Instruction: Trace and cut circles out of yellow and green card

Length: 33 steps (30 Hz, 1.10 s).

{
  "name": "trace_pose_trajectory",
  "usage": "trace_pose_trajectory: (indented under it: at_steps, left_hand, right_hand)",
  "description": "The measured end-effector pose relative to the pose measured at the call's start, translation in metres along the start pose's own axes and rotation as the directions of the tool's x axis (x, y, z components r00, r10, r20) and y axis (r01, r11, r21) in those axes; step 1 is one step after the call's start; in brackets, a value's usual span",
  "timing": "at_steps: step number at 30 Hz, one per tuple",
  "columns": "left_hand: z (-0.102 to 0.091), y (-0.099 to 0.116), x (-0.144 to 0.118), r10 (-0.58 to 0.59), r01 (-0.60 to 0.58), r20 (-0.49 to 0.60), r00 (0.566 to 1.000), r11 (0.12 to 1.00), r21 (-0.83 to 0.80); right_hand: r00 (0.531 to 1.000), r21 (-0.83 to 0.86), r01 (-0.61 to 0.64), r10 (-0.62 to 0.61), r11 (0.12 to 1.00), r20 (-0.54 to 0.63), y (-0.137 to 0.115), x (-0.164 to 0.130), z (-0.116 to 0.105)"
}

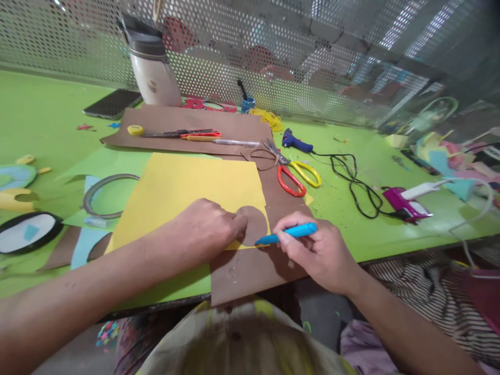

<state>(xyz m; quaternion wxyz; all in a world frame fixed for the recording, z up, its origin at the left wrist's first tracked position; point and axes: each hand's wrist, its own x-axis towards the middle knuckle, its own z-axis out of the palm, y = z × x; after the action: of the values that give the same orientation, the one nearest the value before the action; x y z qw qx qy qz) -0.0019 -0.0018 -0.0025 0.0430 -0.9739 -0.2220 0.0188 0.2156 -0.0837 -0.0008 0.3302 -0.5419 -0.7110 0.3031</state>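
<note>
A brown paper circle (255, 225) lies flat on the lower right corner of a yellow paper sheet (195, 182). My left hand (209, 224) is closed, its fingers curled and pressing on the circle's left edge; its fingertips are partly hidden. In my right hand (316, 250) is a blue marker (292, 232), gripped like a pen. The marker's tip touches down at the circle's lower right edge. Beneath the yellow sheet extends a larger brown sheet (242, 278), reaching over the table's front edge. Scissors with red and yellow handles (291, 172) rest above my right hand.
A blue glue gun (297, 141) has a black cord running to a purple power adapter (406, 203). Behind the sheets stand a white tumbler (154, 78) and a phone (113, 103). A tape roll (88, 198) lies left on the green table (363, 229); perforated metal (219, 47) borders the back.
</note>
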Motion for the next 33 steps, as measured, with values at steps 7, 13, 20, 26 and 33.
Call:
trace_pose_trajectory:
  at_steps: [7, 13, 20, 26, 33]
  left_hand:
    - [-0.004, 0.003, 0.0, -0.019, 0.019, 0.004, 1.0, 1.0, 0.001]
    - [-0.007, 0.003, 0.001, -0.003, 0.002, -0.027, 1.0, 1.0, -0.023]
    - [-0.004, 0.002, 0.0, -0.002, 0.002, -0.029, 1.0, 1.0, -0.013]
    - [0.002, 0.008, 0.003, 0.019, -0.013, -0.061, 0.998, 0.996, 0.085]
    - [0.011, 0.011, 0.001, 0.127, -0.115, -0.117, 0.985, 0.988, 0.107]
  right_hand:
    - [0.999, 0.029, -0.025, 0.024, 0.999, 0.021, 0.003, -0.003, 0.004]
    - [1.0, -0.061, -0.008, 0.009, 0.998, 0.022, 0.004, -0.002, 0.007]
    - [0.999, -0.007, -0.023, 0.023, 1.0, 0.026, 0.007, 0.001, 0.004]
    - [0.997, 0.014, -0.067, 0.067, 0.998, 0.03, 0.007, 0.0, 0.001]
    - [0.998, -0.064, -0.051, 0.052, 0.997, 0.018, 0.003, -0.001, 0.003]
